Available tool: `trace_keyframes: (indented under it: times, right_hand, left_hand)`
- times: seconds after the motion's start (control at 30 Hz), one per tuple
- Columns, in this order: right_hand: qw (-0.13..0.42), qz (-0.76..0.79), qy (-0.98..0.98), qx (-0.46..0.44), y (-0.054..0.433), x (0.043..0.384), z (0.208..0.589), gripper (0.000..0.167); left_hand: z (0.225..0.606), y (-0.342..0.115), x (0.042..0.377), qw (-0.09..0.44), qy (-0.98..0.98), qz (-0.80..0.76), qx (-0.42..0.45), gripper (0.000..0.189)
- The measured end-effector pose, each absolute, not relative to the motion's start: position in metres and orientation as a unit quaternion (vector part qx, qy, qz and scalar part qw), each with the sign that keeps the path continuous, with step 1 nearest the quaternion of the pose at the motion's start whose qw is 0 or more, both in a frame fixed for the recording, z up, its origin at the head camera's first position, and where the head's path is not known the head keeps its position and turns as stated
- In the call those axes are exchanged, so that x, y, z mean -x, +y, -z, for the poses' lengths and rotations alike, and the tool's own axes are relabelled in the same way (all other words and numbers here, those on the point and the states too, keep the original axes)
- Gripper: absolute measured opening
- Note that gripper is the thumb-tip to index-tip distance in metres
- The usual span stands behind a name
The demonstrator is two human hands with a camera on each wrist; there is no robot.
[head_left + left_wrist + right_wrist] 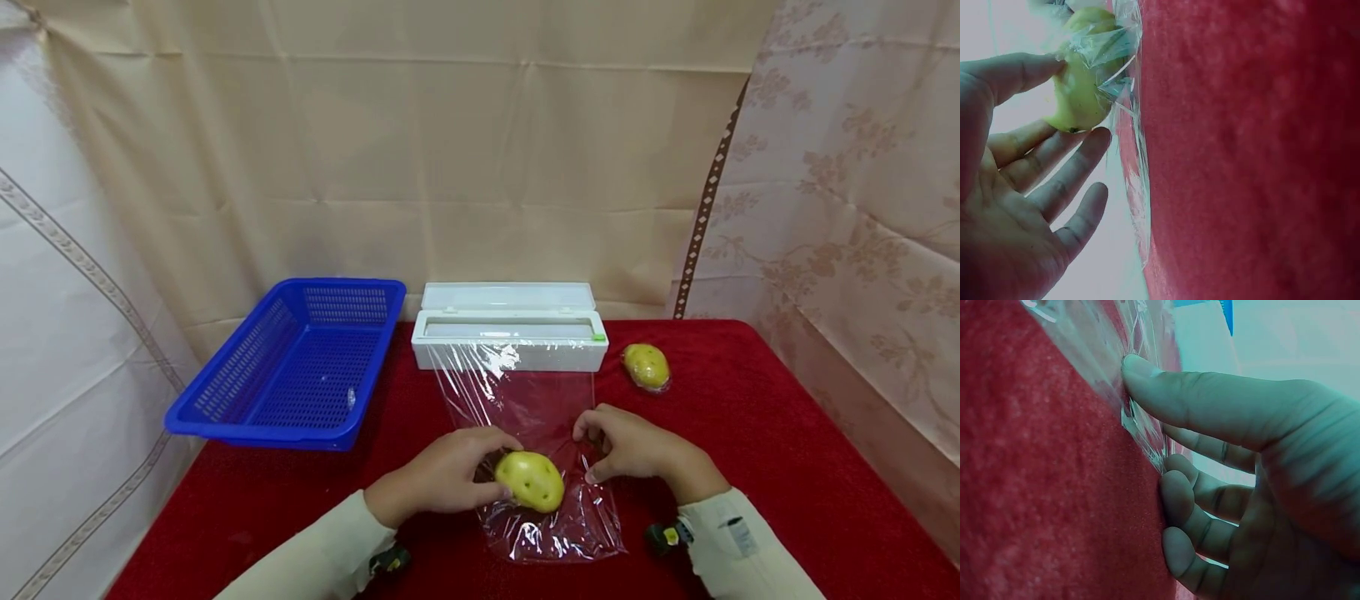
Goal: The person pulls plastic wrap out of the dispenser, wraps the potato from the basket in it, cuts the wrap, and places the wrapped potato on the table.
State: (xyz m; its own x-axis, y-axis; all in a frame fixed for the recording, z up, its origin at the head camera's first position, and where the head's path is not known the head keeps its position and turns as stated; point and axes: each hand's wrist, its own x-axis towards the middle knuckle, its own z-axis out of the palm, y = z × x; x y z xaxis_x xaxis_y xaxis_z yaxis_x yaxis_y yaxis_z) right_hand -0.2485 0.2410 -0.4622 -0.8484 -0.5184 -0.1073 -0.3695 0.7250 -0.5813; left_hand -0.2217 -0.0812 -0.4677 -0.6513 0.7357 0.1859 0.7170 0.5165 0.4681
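Observation:
A yellow potato (529, 481) with small dark pits lies on a sheet of clear plastic wrap (551, 546) over the red cloth. My left hand (450, 471) holds the potato at its left end, thumb on the near side and fingers on the far side. In the left wrist view, wrap overlaps part of the potato (1082, 94). My right hand (637, 450) is at the right edge of the wrap, thumb and forefinger apart. The right wrist view shows its thumb (1179, 394) at the wrap's edge and the other fingers bent near the cloth.
The wrap runs out of a white dispenser box (517, 357), its lid up, with a green slider (598, 337) at the right. A wrapped potato (647, 367) lies right of the box. At the left stands a blue plastic basket (262, 433). Cloth curtains (480, 150) hang behind.

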Motion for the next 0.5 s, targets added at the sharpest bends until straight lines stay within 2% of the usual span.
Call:
trace_keyframes:
  times: [0.17,0.33,0.5]
  right_hand:
    - [0.131,0.278,0.92,0.244,0.241,0.248,0.461,0.046]
    - [0.125,0.263,0.924,0.248,0.239,0.245,0.457,0.046]
    - [0.115,0.235,0.929,0.26,0.236,0.241,0.454,0.042]
  left_hand:
    - [0.468,-0.083,0.221,0.006,0.858,-0.279,-0.432,0.051]
    - [0.469,-0.083,0.218,-0.017,0.867,-0.287,-0.407,0.047]
    - [0.471,-0.083,0.21,-0.062,0.897,-0.248,-0.361,0.068]
